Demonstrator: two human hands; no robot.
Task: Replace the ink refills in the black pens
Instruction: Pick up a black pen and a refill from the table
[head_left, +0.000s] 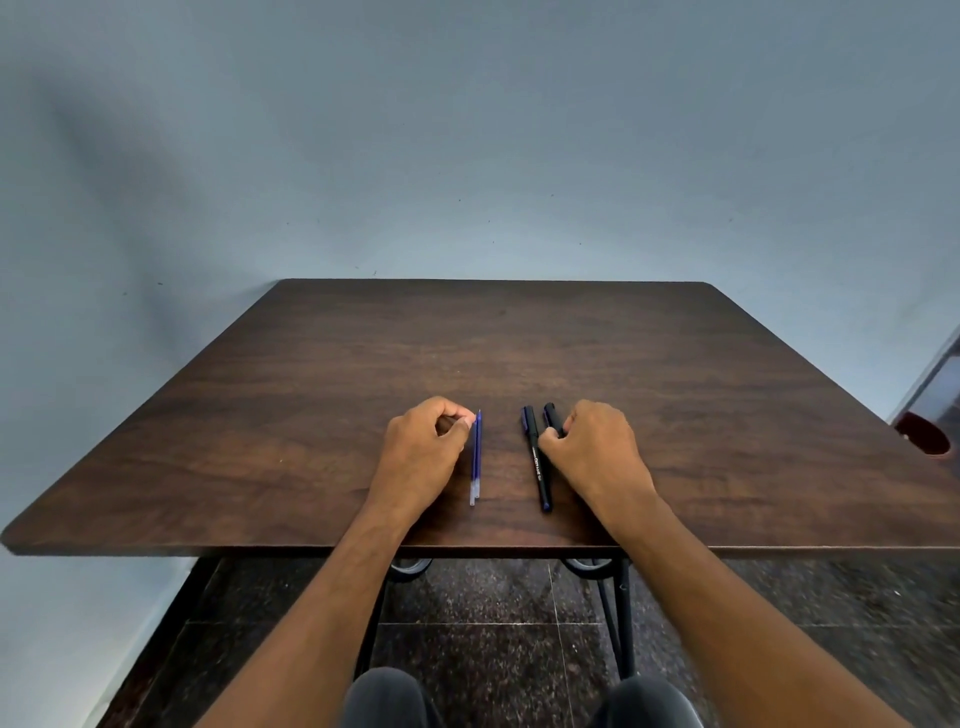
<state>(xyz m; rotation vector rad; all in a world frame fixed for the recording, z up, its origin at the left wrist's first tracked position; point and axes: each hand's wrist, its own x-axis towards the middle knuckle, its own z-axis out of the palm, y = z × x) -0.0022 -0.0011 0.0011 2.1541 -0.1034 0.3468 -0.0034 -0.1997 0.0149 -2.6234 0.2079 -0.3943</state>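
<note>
- Two black pens (537, 460) lie side by side on the table (311, 395), near its front edge; the right hand (592, 447) curls its fingers onto the right-hand pen.
- Two blue refills (476, 457) lie just left, the left hand (423, 447) pinching their tips.
- Judged: work barely begun; next, lift one pen and unscrew it.

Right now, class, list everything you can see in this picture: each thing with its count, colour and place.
Table: one, dark brown wood, against the wall.
Ink refills: two, blue, side by side left of centre.
Black pens: two, right of centre; the right one partly under the fingers.
Wall: blue-grey, behind the table.
Round red object: one, beyond the table's right edge; cannot tell what it is.
Floor: dark speckled tiles.
Left hand: fingertips on the refills' far end.
Right hand: grip on the right pen.
</note>
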